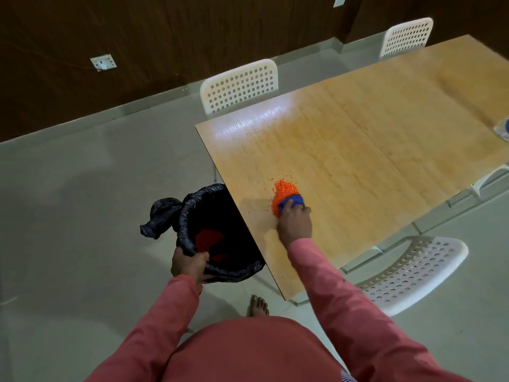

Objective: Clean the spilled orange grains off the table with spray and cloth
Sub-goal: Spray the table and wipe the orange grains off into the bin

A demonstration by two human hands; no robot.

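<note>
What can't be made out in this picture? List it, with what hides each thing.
All in the head view:
- Bin: its right side sits under the table edge; the black bag covers its body.
- Cloth: mostly covered by the right hand.
- Grains: loose ones near the edge are too small to count.
- Object at the right border: cut off by the frame and blurred; cannot tell what it is.
- Left hand: fingertips hidden inside the bag's rim.

Dark brown wood-grain wall (165, 37) behind, a white socket (103, 62) set low in it; pale grey tiled floor (82, 175), glossy; long light-wood bench (371, 139) with a bright glare near its far-left corner; white perforated chairs along it: two on the far side (239, 85) (406, 37), one near (413, 274).
</note>
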